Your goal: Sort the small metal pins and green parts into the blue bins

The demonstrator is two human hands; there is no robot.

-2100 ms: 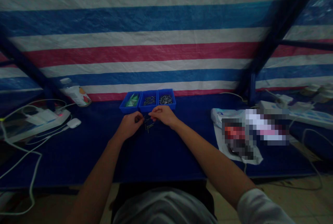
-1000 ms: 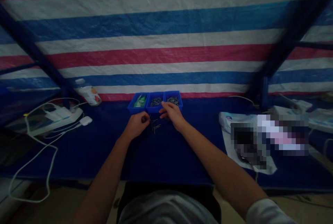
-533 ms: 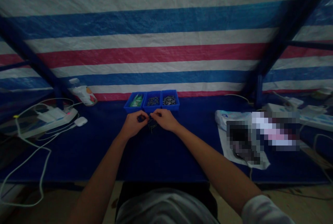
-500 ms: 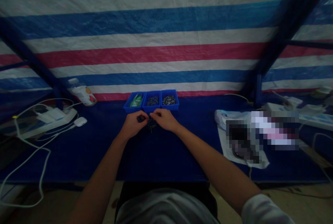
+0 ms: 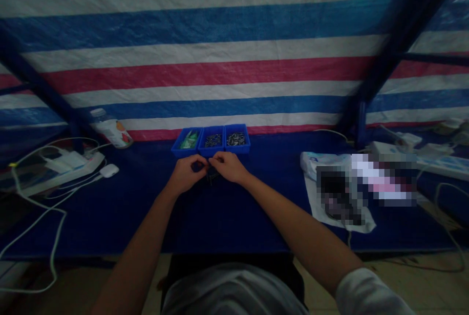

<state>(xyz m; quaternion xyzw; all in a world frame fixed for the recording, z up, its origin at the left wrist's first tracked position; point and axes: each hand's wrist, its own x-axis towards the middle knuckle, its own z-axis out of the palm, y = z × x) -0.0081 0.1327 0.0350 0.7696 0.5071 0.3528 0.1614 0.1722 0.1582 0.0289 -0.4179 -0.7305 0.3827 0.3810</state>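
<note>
My left hand [image 5: 186, 174] and my right hand [image 5: 230, 166] meet above the blue table, each with thumb and fingers pinched together. Between the fingertips are small, dark, thin pieces [image 5: 211, 175], too dim to name. Just beyond my hands, three small blue bins stand side by side. The left bin [image 5: 176, 150] contains green and whitish pieces. Dark, small metal parts that look like screws fill the middle bin [image 5: 210, 151], and shinier ones lie in the right bin [image 5: 238, 149].
At the left are a bottle [image 5: 115, 132], a power strip [image 5: 93, 162] with plugged-in adapters, and loose white cables. A white bag [image 5: 311, 163] and blurred-out items lie on the right, before another power strip [image 5: 445, 164]. Striped sheeting [image 5: 234, 68] hangs behind the table [image 5: 227, 222].
The view has shifted slightly. Both hands remain together in a pinch, and less of the thin pieces shows below the fingertips.
</note>
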